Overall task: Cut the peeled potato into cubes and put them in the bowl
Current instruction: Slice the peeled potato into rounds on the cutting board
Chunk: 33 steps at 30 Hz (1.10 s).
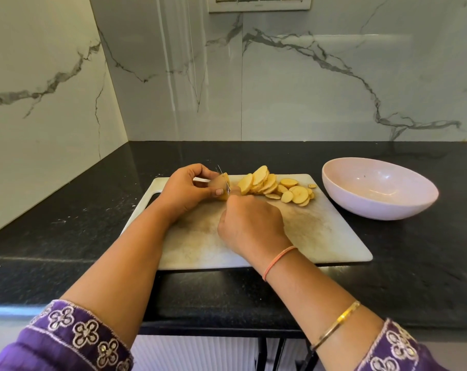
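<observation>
**Slicing the potato on the board**

In front of you the marble wall [307,89] with grey veins fills the far part of the scene. Below it, the black countertop [66,236] runs from left to right. On the countertop lies the white cutting board [320,236], and its near edge is close to the counter's front edge. The pale bowl [374,183] stands on the counter just beside the far right corner of the board, not touching it.

Your left hand [185,192] is on the far left part of the board. Its fingers and thumb are curled around the uncut end of the potato [219,183] and hold it down. Your right hand [251,223] is near the middle of the board, closed as a fist around the handle of the knife [221,172]. The handle itself is hidden in the hand. The blade stands on edge against the cut face of the potato, just beside your left fingertips.

To the right of the blade, the round slices [270,184] lean on each other in a row along the far side of the board. Some smaller ones lie flat at the right end.

On your right arm you wear an orange thread [278,259] at the wrist and a gold bangle [336,322] nearer to you.
</observation>
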Available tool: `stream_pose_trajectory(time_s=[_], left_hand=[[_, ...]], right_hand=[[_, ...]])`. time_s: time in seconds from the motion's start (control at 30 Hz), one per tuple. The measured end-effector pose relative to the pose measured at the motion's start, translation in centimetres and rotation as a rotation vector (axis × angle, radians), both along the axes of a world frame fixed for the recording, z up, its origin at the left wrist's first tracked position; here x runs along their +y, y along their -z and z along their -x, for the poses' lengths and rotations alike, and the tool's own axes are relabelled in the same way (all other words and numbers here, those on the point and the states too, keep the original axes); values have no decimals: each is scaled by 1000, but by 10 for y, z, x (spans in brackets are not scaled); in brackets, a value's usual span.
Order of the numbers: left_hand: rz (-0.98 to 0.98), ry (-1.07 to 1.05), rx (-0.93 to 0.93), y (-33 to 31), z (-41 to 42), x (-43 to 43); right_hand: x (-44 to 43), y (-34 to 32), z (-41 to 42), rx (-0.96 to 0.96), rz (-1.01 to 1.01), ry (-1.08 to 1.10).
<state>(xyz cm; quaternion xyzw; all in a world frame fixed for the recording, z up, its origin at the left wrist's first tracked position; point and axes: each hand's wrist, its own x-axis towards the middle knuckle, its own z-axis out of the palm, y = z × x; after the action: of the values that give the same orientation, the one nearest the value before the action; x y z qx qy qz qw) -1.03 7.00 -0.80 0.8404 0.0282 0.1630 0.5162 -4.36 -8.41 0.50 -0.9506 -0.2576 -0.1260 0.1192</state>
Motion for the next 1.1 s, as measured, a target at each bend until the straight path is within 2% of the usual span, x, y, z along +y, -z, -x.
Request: stream_pose_trajectory(time_s=[0.47, 0.57, 0.83, 1.1], left_hand=[[-87, 35, -62, -2, 1, 3], [-58, 39, -60, 0, 1, 4], [-50, 3, -29, 0, -2, -2], [-104, 27, -47, 0, 1, -2]], right_hand=[[4, -63, -22, 183, 94, -36], [4, -51, -18, 160, 50, -31], [-4, 2, -1, -67, 26, -7], [-3, -33, -11, 80, 104, -51]])
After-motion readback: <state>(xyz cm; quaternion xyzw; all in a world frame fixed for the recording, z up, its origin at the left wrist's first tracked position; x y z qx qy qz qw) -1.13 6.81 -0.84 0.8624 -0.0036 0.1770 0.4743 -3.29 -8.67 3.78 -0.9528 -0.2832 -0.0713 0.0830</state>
